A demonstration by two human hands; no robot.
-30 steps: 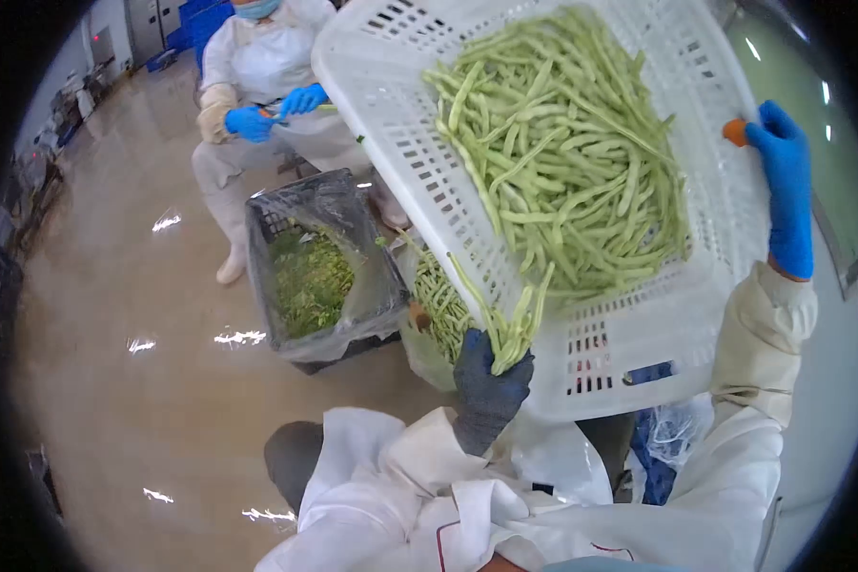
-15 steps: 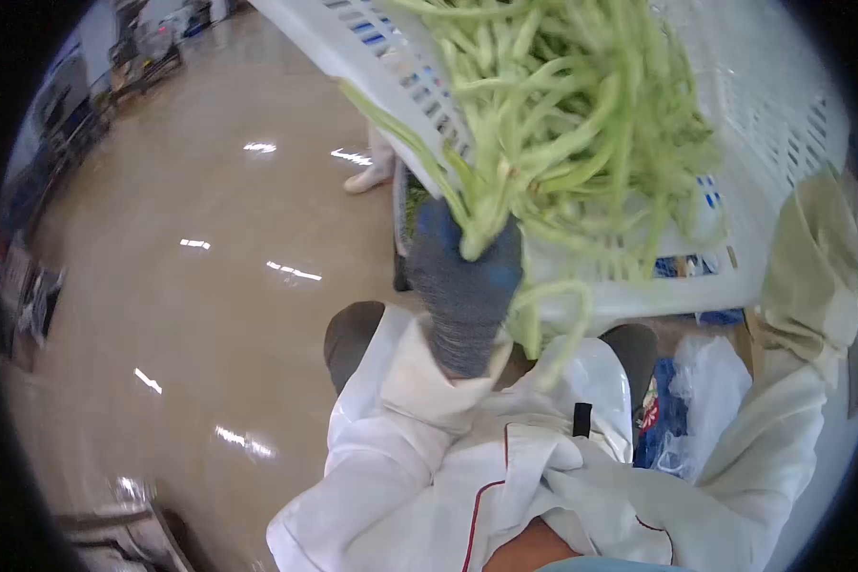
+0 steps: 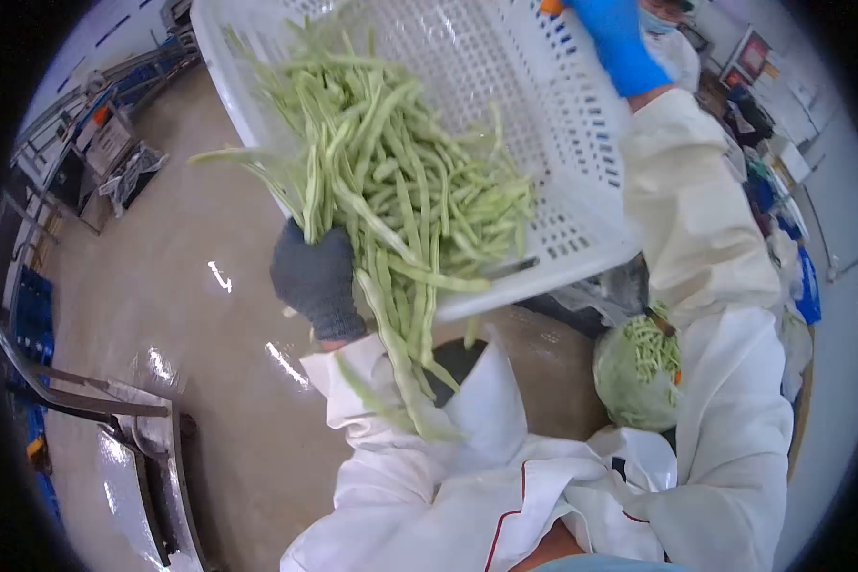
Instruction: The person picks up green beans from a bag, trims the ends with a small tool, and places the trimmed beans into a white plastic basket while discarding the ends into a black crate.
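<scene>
Glossy beige floor (image 3: 210, 381), metal frame (image 3: 153, 448) standing on it at left

The left hand (image 3: 316, 279) in a dark grey knit glove is raised at 9 o'clock, fingers curled closed. The right hand (image 3: 618, 40), blue-gloved, reaches high toward 1 o'clock, white-sleeved arm extended.

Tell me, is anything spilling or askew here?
Yes. The white basket is tilted steeply, and green beans slide over its lower rim, some hanging past the left hand above the person's lap.
</scene>
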